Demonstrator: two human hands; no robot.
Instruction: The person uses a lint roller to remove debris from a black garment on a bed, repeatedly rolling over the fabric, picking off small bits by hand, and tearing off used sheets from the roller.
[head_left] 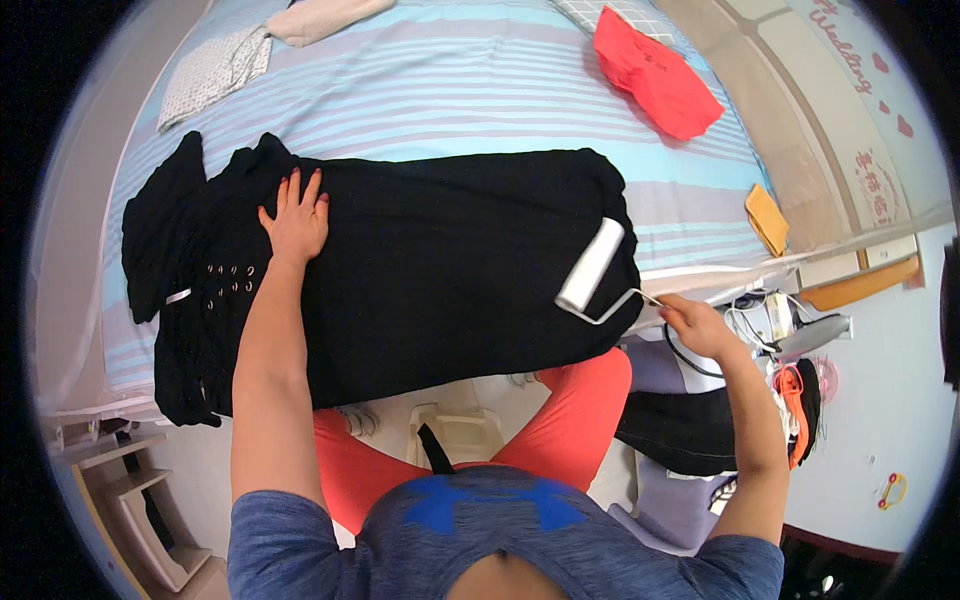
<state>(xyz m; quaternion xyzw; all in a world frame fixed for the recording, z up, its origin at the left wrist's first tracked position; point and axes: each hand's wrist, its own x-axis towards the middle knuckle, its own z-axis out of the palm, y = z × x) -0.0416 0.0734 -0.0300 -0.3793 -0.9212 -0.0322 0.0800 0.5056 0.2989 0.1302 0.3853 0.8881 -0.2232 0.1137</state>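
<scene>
A black dress (pixel 450 250) lies spread across the bed, its sleeves and metal eyelets toward the left and its skirt end toward the right. My left hand (pixel 297 222) presses flat on the dress near the eyelets, fingers spread. In my right hand (pixel 697 325), closed around its handle end, is a lint roller (pixel 592 265). The white roll rests on or just over the skirt's right end; I cannot tell whether it touches. Most of the handle is hidden inside my fist.
A striped blue bed sheet (pixel 420 100) extends behind the dress. On it lie a red cloth (pixel 655 80), a yellow folded item (pixel 767 220) and a pale knitted cloth (pixel 215 78). A stool (pixel 455 432) stands between my legs. Cables and dark clothing (pixel 680 430) crowd the right side.
</scene>
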